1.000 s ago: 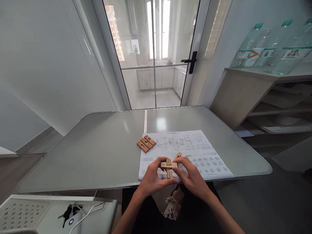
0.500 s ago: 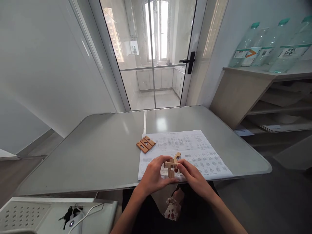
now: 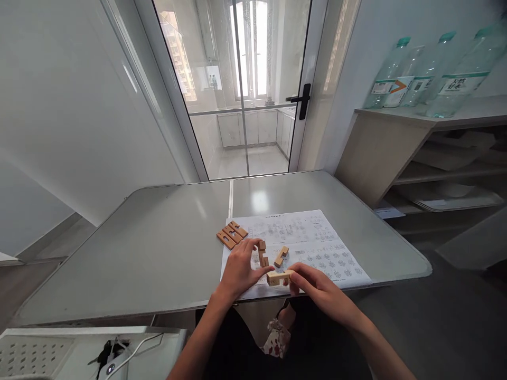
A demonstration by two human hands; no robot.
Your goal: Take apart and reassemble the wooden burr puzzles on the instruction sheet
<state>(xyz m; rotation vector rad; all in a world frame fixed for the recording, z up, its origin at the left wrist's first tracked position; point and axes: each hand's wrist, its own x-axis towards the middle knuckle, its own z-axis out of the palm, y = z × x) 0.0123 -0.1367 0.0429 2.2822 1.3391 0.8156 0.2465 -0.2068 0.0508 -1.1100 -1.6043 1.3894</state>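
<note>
My left hand [image 3: 240,269] pinches a notched wooden block [image 3: 263,255] upright between thumb and fingers, above the printed sheet. My right hand [image 3: 319,289] grips one end of a paler notched wooden block [image 3: 273,278], which lies level near the table's front edge, its far end close to my left thumb. Between and beyond the hands, another notched block [image 3: 281,256] rests on the printed sheet [image 3: 320,227]. Flat brown wooden plates [image 3: 229,235] with cut-out slots sit side by side at the sheet's left edge. My right fingertips are partly hidden.
The grey table [image 3: 158,253] reaches back toward a glass door [image 3: 245,111]. On the right, plastic bottles [image 3: 431,79] stand on a wooden shelf unit [image 3: 388,148]. At lower left, a white tray [image 3: 158,348] holds keys [image 3: 103,354] and a cable.
The blocks held together between both hands are now apart, one in each hand. My left hand has shifted left with its block. The view has turned slightly.
</note>
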